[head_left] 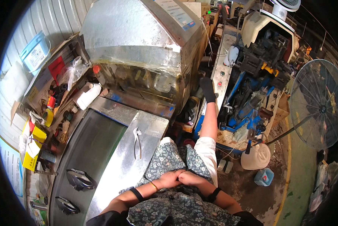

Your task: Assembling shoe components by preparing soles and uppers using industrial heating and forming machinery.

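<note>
My left hand [169, 179] and my right hand [189, 177] rest together in my lap on a dark floral apron [163, 160]. Their fingers are closed against each other, and no tool shows between them. A gold bracelet circles my left wrist, and a black band is on each forearm. A pair of metal pliers [137, 143] lies on the bare metal plate [116, 171] to the left of my lap, apart from both hands. Farther left, two black molded pieces [79, 179] sit on a dark conveyor belt [101, 130].
A large metal hood [135, 30] stands at the belt's far end. Along the left are a white jug [88, 96] and a yellow box [34, 145]. A blue-and-black machine [248, 101] stands at the right, my leg stretched toward it. Beyond are a fan [321, 109] and plastic canister [255, 158].
</note>
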Tool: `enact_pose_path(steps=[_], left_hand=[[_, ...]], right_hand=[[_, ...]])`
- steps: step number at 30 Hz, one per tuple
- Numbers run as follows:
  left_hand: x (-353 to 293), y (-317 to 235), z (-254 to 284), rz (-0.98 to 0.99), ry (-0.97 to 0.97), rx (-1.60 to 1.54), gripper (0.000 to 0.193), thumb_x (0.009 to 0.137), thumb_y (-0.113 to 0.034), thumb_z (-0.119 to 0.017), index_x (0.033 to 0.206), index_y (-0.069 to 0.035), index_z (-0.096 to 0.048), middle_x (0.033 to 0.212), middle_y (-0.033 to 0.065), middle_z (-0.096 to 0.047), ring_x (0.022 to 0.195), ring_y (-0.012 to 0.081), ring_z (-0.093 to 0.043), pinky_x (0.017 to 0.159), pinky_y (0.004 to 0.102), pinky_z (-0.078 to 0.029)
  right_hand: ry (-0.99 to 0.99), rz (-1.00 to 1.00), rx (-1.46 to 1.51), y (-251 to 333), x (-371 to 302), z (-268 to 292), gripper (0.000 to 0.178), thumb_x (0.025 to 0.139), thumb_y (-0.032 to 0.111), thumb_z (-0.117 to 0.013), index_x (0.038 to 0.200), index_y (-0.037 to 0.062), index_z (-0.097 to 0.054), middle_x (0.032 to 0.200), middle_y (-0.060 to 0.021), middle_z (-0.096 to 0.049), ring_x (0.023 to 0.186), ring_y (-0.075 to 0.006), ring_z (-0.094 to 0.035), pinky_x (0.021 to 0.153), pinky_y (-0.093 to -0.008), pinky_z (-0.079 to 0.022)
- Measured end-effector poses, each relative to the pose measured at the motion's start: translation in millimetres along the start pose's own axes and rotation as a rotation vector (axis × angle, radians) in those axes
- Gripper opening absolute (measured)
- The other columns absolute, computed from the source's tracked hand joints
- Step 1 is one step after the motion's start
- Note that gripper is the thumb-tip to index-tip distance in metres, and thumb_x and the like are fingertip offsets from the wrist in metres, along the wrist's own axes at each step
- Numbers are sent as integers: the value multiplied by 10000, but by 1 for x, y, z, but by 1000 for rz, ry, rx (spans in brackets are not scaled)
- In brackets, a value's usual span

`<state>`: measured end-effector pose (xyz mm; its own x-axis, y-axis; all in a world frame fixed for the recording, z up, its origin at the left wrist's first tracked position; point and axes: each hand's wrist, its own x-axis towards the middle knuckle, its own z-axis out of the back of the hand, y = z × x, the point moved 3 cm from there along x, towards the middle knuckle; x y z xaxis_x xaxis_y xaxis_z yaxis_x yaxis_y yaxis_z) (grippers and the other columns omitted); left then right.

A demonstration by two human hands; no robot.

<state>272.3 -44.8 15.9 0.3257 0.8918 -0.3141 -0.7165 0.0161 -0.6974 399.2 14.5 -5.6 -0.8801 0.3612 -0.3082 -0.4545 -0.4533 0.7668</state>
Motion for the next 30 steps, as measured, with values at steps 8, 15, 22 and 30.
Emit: enact_pose_path(steps=[8, 15, 22, 30], left_hand=[[-35, -15, 32, -204, 40, -176, 780, 823, -328, -709, 1462, -83, -335, 1274, 220, -576, 1144, 366, -580, 949, 411, -473], [-226, 120, 102, 473, -915, -154, 648, 778, -331, -773, 1302, -34, -534, 1241, 178, -607, 1155, 315, -581, 980, 414, -458], [-405, 213, 97, 1488, -1587, -508, 995, 670, -380, -846, 1399, 68, -339, 1400, 253, -437, 1333, 383, -393, 1099, 419, -343], [-362, 247, 124, 1519, -1740, -654, 1174, 720, -245, -769, 1479, 87, 64, 1230, 292, -575, 1070, 360, -623, 877, 393, -528]], right_hand=[[77, 57, 76, -1, -4, -3, 215, 914, 173, -552, 952, 8, -686, 885, -185, -686, 801, -244, -678, 728, -345, -519], [-42, -9, 339, -3, -3, -4, 291, 950, 175, -602, 1144, -36, -652, 1076, -118, -711, 994, -161, -657, 899, -272, -481], [0, -65, 318, 9, 1, 3, 306, 949, 179, -598, 1143, -54, -645, 1091, -132, -704, 1001, -169, -648, 905, -270, -467], [-38, -96, 342, 16, -3, 1, 303, 947, 163, -609, 1151, -60, -641, 1081, -111, -708, 994, -156, -649, 893, -270, -478]])
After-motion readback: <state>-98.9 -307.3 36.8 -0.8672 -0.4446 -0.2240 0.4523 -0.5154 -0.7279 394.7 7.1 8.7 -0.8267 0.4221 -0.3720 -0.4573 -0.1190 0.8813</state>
